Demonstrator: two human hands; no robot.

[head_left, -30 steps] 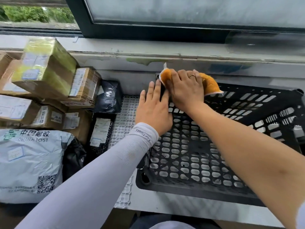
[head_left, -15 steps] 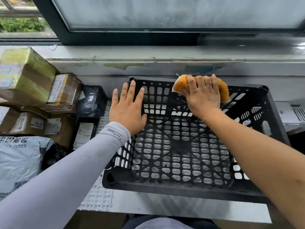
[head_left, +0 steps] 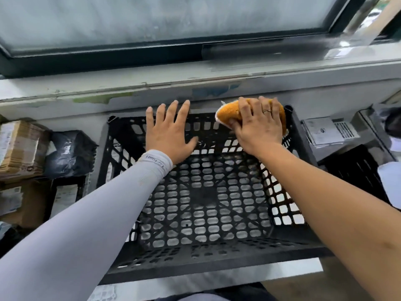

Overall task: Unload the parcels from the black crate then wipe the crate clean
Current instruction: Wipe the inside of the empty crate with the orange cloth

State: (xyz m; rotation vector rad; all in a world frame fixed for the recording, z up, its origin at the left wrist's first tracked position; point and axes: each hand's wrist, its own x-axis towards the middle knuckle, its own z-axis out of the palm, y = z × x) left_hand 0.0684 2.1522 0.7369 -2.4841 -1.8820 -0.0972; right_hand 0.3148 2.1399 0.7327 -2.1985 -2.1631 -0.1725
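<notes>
Two forearms reach forward over the black crate (head_left: 208, 213), the left in a pale grey sleeve (head_left: 86, 224), the right bare. Nearest the camera is the crate's front wall, standing on a light surface; past it the perforated floor lies open to view with no parcel inside. Further in, the left hand (head_left: 169, 135) lies flat against the inside of the far wall, its fingers straight and spread, the fingertips reaching up to the far rim. Beside it, toward the far right corner, the right hand (head_left: 258, 124) presses an orange cloth (head_left: 227, 114) onto the far rim, fingers curled over the cloth with the thumb tucked beneath its near edge, a ring on one finger. To the left of the crate the parcels sit outside it: a brown cardboard box (head_left: 19, 148), a black plastic bag (head_left: 69, 151) just beside the crate's left wall, and flatter packets below them. To the right stands a grey device with a vent (head_left: 329, 131). Behind everything runs a worn pale sill (head_left: 152, 83) under a dark-framed window (head_left: 152, 25)
</notes>
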